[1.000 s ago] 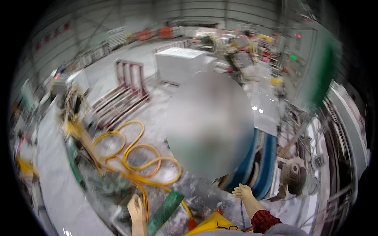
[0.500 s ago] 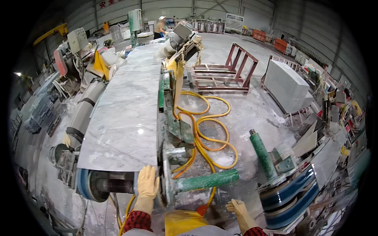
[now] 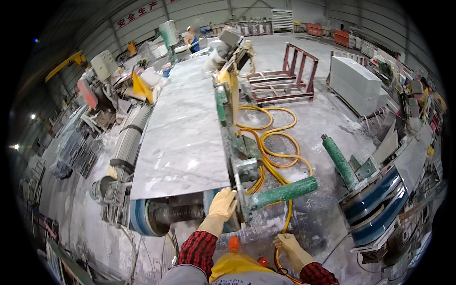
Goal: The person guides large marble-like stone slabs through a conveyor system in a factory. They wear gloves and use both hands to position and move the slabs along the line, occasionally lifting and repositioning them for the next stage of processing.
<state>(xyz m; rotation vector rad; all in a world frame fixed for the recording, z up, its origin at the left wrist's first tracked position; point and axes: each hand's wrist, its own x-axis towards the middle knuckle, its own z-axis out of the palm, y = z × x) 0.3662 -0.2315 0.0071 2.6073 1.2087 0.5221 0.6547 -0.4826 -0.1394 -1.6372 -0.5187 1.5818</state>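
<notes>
Before me lies a long, polished grey-white stone slab (image 3: 185, 133), supported on a belt machine. My left hand (image 3: 223, 205), in a cream rubber glove, rests at the slab's near right corner, its fingers stretched forward along the edge. Beneath the near edge are a dark roller shaft (image 3: 180, 214) and a blue-edged wheel (image 3: 142, 218). My right hand (image 3: 289, 244), gloved alike, hangs low with its fingers loosely bent. A yellow hose (image 3: 288, 216) passes behind it; I see no clear grip on it.
A green bar (image 3: 285, 192) juts out right of the slab. Hose loops lie on the wet floor near a dark red rack (image 3: 285, 83). White blocks (image 3: 356, 85) and a blue-banded wheel machine (image 3: 375, 209) stand to the right. A person (image 3: 192, 40) stands beyond the slab.
My view has swung left, so the slab and machines appear farther right. My left hand stays at the slab corner. The hose now lines up behind my right hand.
</notes>
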